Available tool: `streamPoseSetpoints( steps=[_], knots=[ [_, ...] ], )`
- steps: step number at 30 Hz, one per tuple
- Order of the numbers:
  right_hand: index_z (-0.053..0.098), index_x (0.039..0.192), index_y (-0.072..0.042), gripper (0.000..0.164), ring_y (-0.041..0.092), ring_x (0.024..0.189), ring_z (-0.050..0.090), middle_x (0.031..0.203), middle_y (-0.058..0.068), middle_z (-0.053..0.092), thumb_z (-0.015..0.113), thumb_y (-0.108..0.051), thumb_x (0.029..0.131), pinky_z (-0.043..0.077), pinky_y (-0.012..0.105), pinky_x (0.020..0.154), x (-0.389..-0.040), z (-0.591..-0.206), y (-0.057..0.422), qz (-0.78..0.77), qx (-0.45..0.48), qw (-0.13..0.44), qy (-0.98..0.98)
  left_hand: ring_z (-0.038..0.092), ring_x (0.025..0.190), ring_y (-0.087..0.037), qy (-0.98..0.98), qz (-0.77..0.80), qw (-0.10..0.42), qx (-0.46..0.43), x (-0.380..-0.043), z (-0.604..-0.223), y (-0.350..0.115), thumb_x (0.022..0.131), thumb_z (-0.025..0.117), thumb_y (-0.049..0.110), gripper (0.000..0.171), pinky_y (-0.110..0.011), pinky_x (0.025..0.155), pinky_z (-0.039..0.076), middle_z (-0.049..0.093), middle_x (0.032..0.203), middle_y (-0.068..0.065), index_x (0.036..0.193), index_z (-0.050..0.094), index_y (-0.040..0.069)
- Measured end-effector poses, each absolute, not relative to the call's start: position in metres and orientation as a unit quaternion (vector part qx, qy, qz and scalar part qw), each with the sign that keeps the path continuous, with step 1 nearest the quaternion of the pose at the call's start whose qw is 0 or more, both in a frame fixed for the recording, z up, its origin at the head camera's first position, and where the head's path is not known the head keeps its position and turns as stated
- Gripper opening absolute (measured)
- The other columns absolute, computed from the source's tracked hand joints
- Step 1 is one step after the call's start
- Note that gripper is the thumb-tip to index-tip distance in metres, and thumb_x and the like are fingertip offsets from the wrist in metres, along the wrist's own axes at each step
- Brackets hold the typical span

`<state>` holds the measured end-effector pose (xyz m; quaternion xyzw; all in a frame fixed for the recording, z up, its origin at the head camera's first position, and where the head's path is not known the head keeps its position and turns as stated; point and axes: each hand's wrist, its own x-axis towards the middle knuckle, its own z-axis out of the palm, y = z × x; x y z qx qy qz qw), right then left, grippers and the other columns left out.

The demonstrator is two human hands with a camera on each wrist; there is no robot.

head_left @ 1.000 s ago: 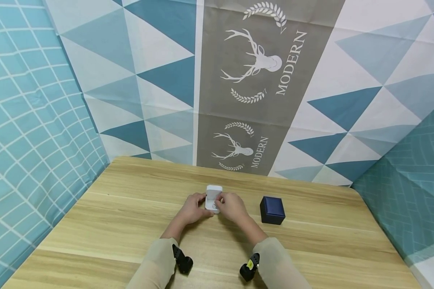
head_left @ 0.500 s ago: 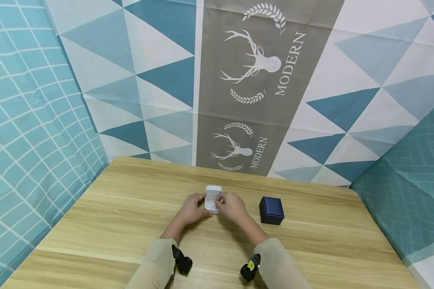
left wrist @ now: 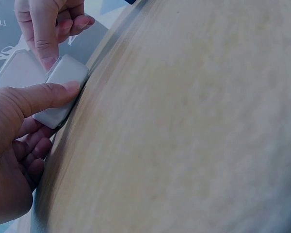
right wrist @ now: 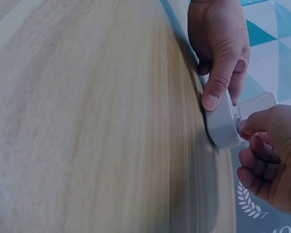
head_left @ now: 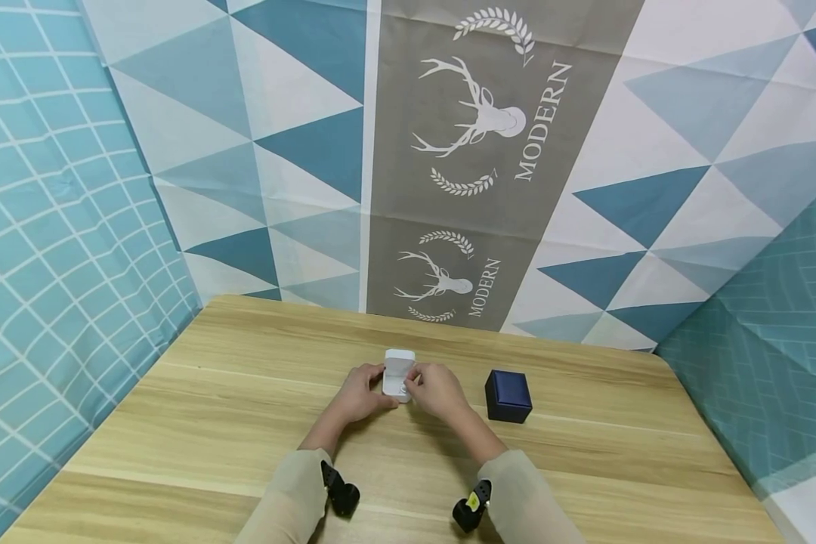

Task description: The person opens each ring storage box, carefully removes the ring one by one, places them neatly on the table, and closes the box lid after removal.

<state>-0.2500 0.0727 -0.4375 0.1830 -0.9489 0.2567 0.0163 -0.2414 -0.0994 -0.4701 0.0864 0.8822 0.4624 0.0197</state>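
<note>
A small white ring box [head_left: 393, 387] stands on the table with its lid [head_left: 400, 360] raised. The left hand [head_left: 356, 394] grips the box from its left side; in the left wrist view its thumb lies across the front of the base [left wrist: 70, 73]. At the box's right side is the right hand [head_left: 438, 390], its thumb and forefinger pinched together just inside the base. Between those fingertips and the box, the right wrist view shows a small sparkling silver ring [right wrist: 237, 122], partly hidden by the thumb. The right hand's other fingers are curled in.
A dark blue box [head_left: 510, 396] with its lid down sits on the wooden table [head_left: 605, 453], to the right of the right hand. Patterned cloth [head_left: 313, 151] hangs behind the table's far edge. Black cameras are strapped on both sleeves.
</note>
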Motion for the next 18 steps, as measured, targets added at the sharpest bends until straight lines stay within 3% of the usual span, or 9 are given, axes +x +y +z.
streamPoseSetpoints(
  steps=[18],
  knots=[
    [0.068,0.080,-0.011,0.010,0.005,0.050,0.044,0.059,-0.006,0.056,0.064,-0.019,0.085,0.035,0.019,0.046,-0.2447,-0.4354,0.0750,0.256,0.190,0.023,-0.947,0.048,0.120,-0.037,0.882,0.463,0.017,0.084,-0.2413,-0.4696,-0.0987,0.070,0.082,0.018,0.069,-0.049,0.104,0.038,0.057,0.122,-0.019,0.128,0.053,-0.005]
  ],
)
